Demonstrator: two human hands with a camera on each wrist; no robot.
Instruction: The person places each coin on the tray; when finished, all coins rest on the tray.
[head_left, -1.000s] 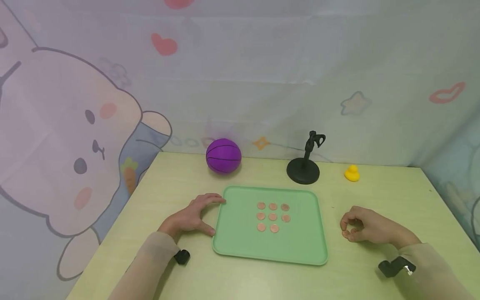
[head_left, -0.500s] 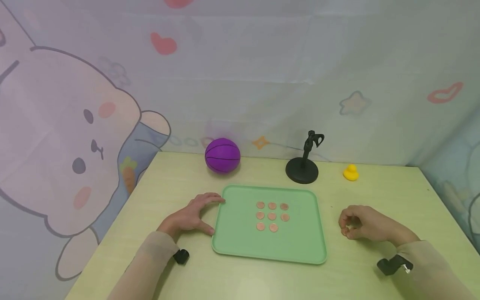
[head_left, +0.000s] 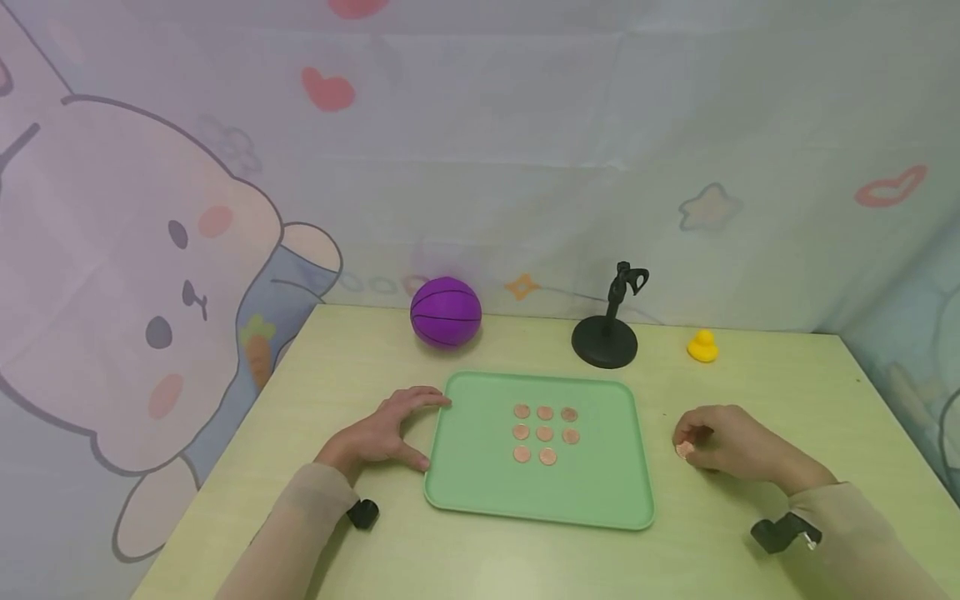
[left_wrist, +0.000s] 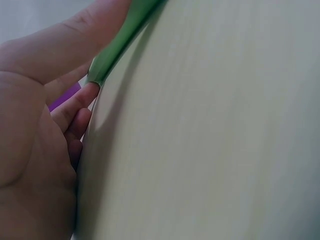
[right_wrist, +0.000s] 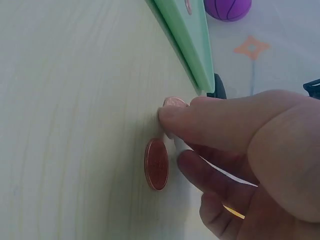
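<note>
My right hand [head_left: 727, 442] pinches a copper coin [right_wrist: 175, 101] between thumb and index finger, low over the table to the right of the green tray [head_left: 480, 492]. Below those fingertips, in the right wrist view, a second copper coin [right_wrist: 156, 165] lies on the table. My left hand [head_left: 382, 429] rests at the tray's left side with thumb and fingers spread, the tips touching the rim; in the left wrist view the thumb [left_wrist: 95, 30] lies against the green edge. Several copper coins [head_left: 545, 434] lie on the tray in rows, the nearest row shorter.
A purple ball [head_left: 446, 312] sits behind the tray on the left. Toward the table's back stand a black stand [head_left: 606, 340] with a round base and a yellow rubber duck [head_left: 702, 346]. A printed cloth [head_left: 480, 150] hangs behind the table [head_left: 480, 558].
My right hand has shifted slightly left and away from me, and the coin shows more clearly at its fingertips. The left hand, tray and coins on it have stayed put.
</note>
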